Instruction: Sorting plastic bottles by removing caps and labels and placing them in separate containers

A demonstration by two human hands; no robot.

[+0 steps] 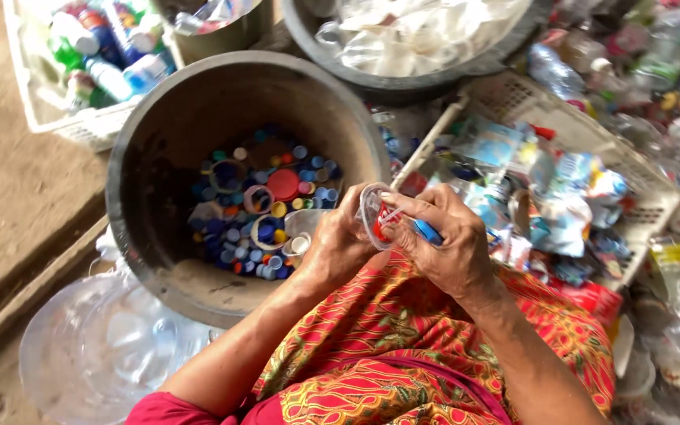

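Clear plastic fills the lower left corner: a see-through bag of crushed bottles [104, 346] lies on the dirt floor [9, 181]. Above it, at the top left, a white crate [80, 126] holds bottles with green, blue and red labels. Just right of the crate stands a big dark round tub [151, 157], its bottom covered with loose bottle caps [265, 208], mostly blue, with some red, yellow and white ones and a few plastic rings.

Over the tub's right rim the left hand [336, 244] is curled around a small clear plastic lid [373, 216], gripping it from the left side. The right hand [442, 244] meets it from the right, fingertips pinched on the lid's edge at a red bit, with a blue-handled tool [428, 232] tucked under the fingers. Both hands hover above a lap covered in red patterned cloth [403, 338].

At the top centre sits another dark basin [466, 67] holding clear plastic. Right of the hands, a pale slotted basket [639, 189] is heaped with torn bottle labels [560, 197]. Beyond it, at the far right, lies a pile of mixed plastic bottles [663, 71].
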